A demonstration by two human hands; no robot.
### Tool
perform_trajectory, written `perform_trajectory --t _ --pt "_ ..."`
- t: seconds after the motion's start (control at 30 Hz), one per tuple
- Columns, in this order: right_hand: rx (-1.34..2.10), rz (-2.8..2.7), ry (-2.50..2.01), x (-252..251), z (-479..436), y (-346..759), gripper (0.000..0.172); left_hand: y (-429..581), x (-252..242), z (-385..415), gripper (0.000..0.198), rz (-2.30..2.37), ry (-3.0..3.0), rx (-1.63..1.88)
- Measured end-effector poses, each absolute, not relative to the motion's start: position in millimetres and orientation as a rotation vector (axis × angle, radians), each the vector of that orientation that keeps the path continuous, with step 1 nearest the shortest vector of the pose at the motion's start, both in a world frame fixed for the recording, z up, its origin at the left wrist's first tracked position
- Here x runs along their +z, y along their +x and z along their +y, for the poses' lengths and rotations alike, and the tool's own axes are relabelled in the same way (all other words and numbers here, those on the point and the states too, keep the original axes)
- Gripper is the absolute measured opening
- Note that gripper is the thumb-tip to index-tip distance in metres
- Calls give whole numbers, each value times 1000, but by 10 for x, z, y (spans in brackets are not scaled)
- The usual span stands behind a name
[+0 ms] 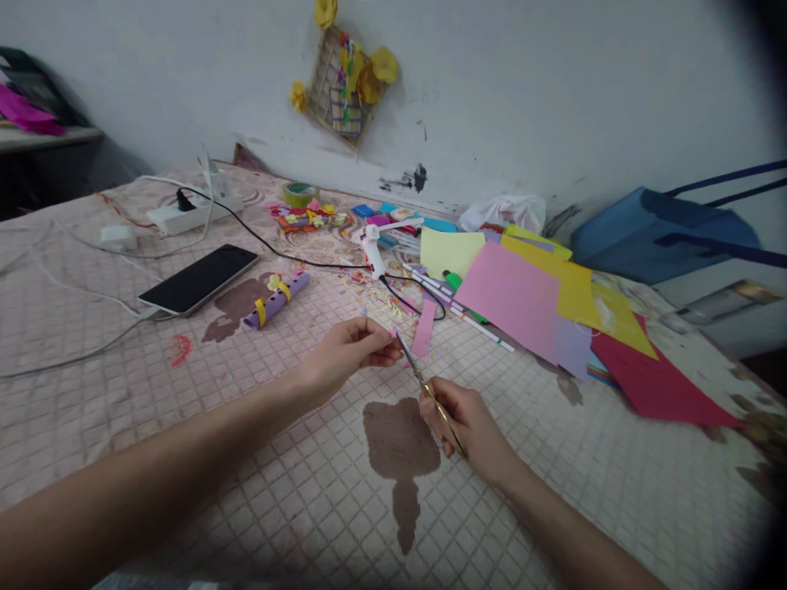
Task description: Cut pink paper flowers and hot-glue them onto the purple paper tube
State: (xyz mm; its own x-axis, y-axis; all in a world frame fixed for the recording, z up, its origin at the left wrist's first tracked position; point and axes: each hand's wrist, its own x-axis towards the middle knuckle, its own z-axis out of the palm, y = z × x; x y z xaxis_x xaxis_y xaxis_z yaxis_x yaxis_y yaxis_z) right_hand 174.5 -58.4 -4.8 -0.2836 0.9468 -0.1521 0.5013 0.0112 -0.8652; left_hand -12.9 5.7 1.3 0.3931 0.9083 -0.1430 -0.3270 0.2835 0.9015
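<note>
My left hand [366, 344] pinches a small piece of pink paper [393, 333] between thumb and fingertips. In my right hand [458, 418] is a pair of scissors [420, 377] with gold handles, my fingers wrapped round them. The blade tips meet the pink piece at my left fingertips. Just beyond lies a strip of pink paper [424, 328]. Left of my hands rests a rolled purple paper tube [278, 301] with dark dots, yellow bands and a small pale yellow flower.
A white glue gun [372, 251] stands among paper scraps, its cord running left to a power strip [193, 215]. A phone [200, 279] lies at left. Coloured sheets [513, 295] spread at right, near a blue bag [667, 233]. Green tape [301, 193] sits at the back.
</note>
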Motion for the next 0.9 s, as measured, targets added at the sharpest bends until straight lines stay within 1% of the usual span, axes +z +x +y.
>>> perform_trajectory --t 0.33,0.9 --pt "1256 -1763 -1478 -50 -588 1744 32 -102 6 20 16 779 899 926" --pt "1179 -1818 -1502 -28 -581 1733 33 -95 -11 1 18 766 886 944"
